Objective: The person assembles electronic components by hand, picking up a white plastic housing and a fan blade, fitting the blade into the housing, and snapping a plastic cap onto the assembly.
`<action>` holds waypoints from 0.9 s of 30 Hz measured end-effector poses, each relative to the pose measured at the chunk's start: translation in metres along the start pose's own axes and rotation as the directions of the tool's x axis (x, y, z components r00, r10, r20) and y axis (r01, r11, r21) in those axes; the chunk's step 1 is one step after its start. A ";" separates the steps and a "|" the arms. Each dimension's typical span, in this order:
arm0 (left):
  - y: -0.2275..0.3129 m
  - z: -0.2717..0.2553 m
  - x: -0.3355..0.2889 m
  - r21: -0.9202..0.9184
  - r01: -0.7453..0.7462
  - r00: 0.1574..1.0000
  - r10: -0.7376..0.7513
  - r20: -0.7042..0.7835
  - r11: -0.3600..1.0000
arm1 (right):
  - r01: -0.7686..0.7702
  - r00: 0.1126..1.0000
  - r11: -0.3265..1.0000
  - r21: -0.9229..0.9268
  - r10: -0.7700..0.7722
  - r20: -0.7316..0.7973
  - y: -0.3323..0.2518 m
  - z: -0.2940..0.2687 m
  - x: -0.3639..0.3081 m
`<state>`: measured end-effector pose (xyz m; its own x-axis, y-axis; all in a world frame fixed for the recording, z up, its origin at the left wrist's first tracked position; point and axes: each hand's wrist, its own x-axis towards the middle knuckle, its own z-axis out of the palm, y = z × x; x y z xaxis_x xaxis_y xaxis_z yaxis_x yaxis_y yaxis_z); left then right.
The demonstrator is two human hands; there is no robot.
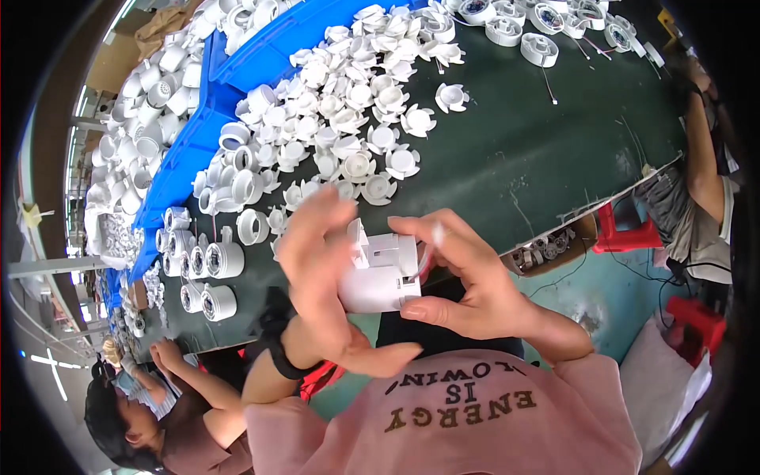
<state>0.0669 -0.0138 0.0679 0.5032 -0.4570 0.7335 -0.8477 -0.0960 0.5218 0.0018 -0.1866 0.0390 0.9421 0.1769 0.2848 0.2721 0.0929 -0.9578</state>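
Note:
Both my hands hold one white plastic housing (pixel 378 273), a round-bodied shell with a squared bracket on top, just above the near edge of the dark green table (pixel 546 150). My left hand (pixel 321 265) wraps its left side with the fingers curled over the top. My right hand (pixel 467 273) grips its right side, thumb under, fingertips on the bracket. A thin red wire shows at the right fingers. A heap of white fan impellers (pixel 356 103) lies on the table beyond my hands.
White round housings (pixel 214 261) stand at the table's left, by blue crates (pixel 190 134) full of white parts. More housings with wires (pixel 538 47) lie far right. One person sits at lower left (pixel 170 404), another at right (pixel 704 174). Red stools (pixel 625 233) stand below.

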 end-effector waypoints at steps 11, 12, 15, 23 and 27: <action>0.029 0.015 -0.047 -0.252 0.389 0.902 -0.422 -0.088 0.886 | 0.035 0.999 0.999 -0.038 -0.035 0.004 0.017 0.025 -0.022; 0.028 0.013 -0.048 -0.211 0.369 0.917 -0.392 -0.077 0.905 | 0.030 1.000 0.999 -0.034 -0.030 0.010 0.018 0.026 -0.022; 0.027 0.011 -0.053 -0.044 0.327 0.944 -0.328 -0.033 0.944 | 0.031 0.999 0.999 -0.013 -0.030 0.020 0.020 0.029 -0.023; 0.025 0.009 -0.050 -0.166 0.617 0.781 -0.624 0.007 0.770 | -0.003 0.999 0.963 -0.270 -0.009 -0.044 0.018 0.026 -0.020; 0.016 -0.023 -0.054 -0.523 0.753 0.502 -0.863 0.066 0.398 | 0.122 0.989 0.912 -0.391 -0.078 0.126 -0.011 -0.006 -0.002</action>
<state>0.0296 0.0293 0.0468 0.9725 -0.2048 -0.1110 0.1297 0.0803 0.9883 -0.0018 -0.1943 0.0487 0.8859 0.2910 0.3614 0.4395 -0.2767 -0.8546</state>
